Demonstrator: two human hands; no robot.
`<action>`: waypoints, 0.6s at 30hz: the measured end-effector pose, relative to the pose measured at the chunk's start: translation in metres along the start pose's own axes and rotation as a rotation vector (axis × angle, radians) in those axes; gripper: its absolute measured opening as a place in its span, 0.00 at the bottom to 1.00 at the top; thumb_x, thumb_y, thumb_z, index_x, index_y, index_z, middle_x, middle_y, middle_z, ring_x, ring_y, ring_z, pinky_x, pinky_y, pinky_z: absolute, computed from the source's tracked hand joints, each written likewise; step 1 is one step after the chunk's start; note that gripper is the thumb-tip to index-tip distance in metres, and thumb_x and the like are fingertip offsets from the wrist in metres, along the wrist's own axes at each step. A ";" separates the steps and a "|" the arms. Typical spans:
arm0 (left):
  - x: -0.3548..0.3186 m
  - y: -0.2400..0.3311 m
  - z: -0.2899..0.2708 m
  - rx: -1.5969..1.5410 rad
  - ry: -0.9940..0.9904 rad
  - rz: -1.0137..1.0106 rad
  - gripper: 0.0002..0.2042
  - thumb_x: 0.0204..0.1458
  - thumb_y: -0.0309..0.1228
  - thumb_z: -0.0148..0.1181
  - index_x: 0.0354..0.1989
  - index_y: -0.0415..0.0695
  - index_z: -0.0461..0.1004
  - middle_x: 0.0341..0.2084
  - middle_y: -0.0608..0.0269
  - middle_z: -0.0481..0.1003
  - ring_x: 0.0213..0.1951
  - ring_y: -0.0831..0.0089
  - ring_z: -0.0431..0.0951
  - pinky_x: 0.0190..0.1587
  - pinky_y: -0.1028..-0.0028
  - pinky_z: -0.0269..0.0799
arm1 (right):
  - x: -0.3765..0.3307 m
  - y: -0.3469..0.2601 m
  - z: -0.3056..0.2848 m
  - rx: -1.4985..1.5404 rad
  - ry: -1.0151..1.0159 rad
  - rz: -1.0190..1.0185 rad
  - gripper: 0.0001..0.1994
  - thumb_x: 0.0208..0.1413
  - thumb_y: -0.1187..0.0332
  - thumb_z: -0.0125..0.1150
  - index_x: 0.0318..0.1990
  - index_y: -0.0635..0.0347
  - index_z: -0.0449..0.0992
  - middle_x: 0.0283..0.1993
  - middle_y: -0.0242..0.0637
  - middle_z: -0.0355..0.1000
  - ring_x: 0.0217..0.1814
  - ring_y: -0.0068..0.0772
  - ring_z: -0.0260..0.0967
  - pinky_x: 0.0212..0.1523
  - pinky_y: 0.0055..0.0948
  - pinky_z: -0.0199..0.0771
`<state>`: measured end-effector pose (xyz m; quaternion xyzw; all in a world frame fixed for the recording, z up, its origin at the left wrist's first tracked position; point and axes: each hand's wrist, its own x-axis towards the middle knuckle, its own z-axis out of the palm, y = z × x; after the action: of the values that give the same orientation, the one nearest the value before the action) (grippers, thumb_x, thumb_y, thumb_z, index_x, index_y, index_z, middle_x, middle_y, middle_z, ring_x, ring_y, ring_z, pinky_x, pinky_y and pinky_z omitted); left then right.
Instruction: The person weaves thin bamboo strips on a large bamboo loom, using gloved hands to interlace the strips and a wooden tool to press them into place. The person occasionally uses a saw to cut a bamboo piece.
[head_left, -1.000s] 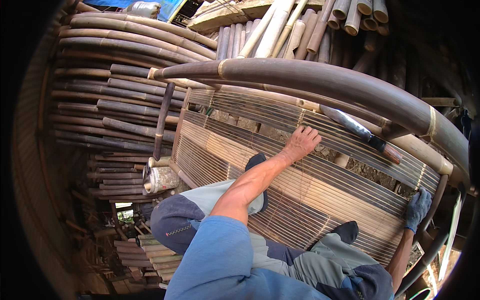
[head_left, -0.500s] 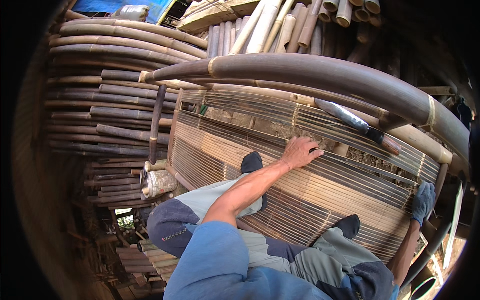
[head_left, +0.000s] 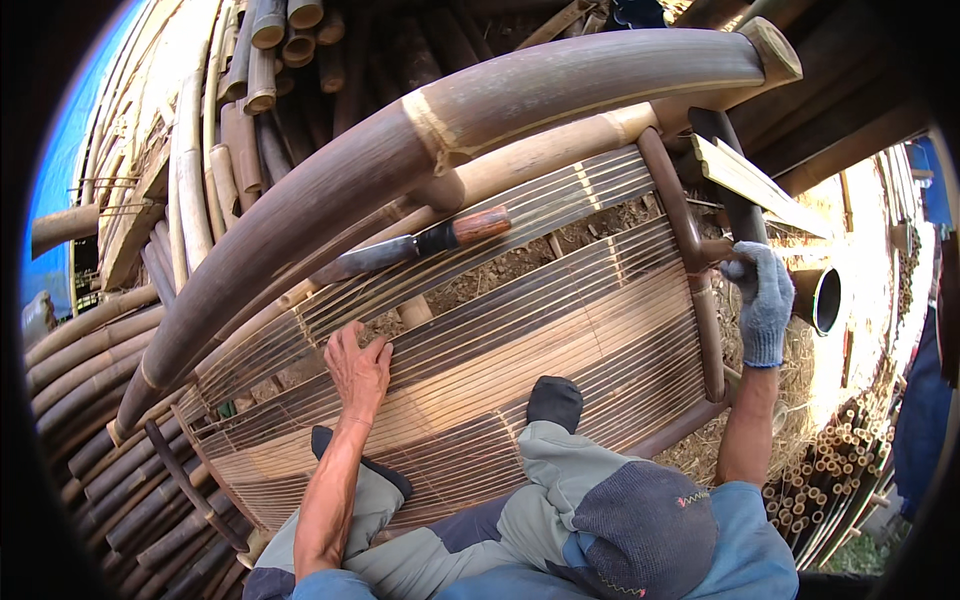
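My bare left hand (head_left: 360, 372) lies flat, palm down, on the thin bamboo slats (head_left: 560, 320) of a slatted panel that I am crouched on. My right hand (head_left: 765, 300), in a grey-blue knit glove, grips the brown bamboo end rail (head_left: 705, 330) at the panel's right side. A long knife (head_left: 420, 245) with a wooden handle rests across the slats just beyond my left hand, next to the thick curved bamboo pole (head_left: 400, 150). My feet in dark socks (head_left: 555, 400) stand on the slats.
Stacks of bamboo poles (head_left: 110, 450) fill the left side and the top of the view. More cut bamboo ends (head_left: 840, 470) lie at the lower right, by a dark pipe opening (head_left: 822, 298). Earth and straw show under the panel.
The view has swung round, so the panel and knife now sit more to the right and upright. My left hand stays flat on the slats; my gloved right hand still holds the panel's end.
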<state>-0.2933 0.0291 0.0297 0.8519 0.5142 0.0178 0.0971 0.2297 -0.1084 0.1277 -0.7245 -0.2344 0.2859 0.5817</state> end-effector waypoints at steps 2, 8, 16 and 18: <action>0.017 0.024 -0.012 0.075 -0.126 0.087 0.12 0.49 0.31 0.67 0.42 0.42 0.81 0.56 0.49 0.67 0.56 0.51 0.66 0.58 0.55 0.63 | -0.021 -0.044 -0.022 -0.059 -0.095 0.001 0.13 0.68 0.66 0.52 0.43 0.67 0.79 0.39 0.39 0.78 0.37 0.26 0.76 0.36 0.26 0.79; 0.078 0.202 -0.006 -0.545 -0.113 0.593 0.33 0.48 0.30 0.67 0.65 0.40 0.63 0.56 0.46 0.66 0.59 0.50 0.68 0.61 0.56 0.66 | -0.072 -0.157 -0.058 -0.542 -0.542 -0.022 0.10 0.58 0.67 0.61 0.33 0.66 0.79 0.30 0.39 0.76 0.34 0.29 0.75 0.39 0.31 0.76; 0.127 0.258 0.011 -0.684 -0.232 0.539 0.05 0.57 0.30 0.61 0.39 0.45 0.79 0.31 0.60 0.74 0.33 0.59 0.79 0.36 0.64 0.77 | -0.043 -0.106 -0.091 -1.533 0.376 -0.375 0.22 0.52 0.73 0.68 0.56 0.60 0.74 0.66 0.50 0.66 0.67 0.45 0.64 0.65 0.39 0.67; 0.111 0.258 0.007 -0.614 -0.345 0.713 0.04 0.56 0.31 0.61 0.36 0.45 0.78 0.28 0.59 0.73 0.32 0.60 0.79 0.36 0.64 0.77 | -0.051 -0.085 -0.040 -1.163 0.180 -0.453 0.45 0.47 0.66 0.74 0.72 0.60 0.55 0.73 0.53 0.55 0.77 0.50 0.51 0.74 0.44 0.57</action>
<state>-0.0149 0.0085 0.0627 0.8974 0.1388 0.0593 0.4146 0.2192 -0.1532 0.2241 -0.8758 -0.4495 -0.0807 0.1563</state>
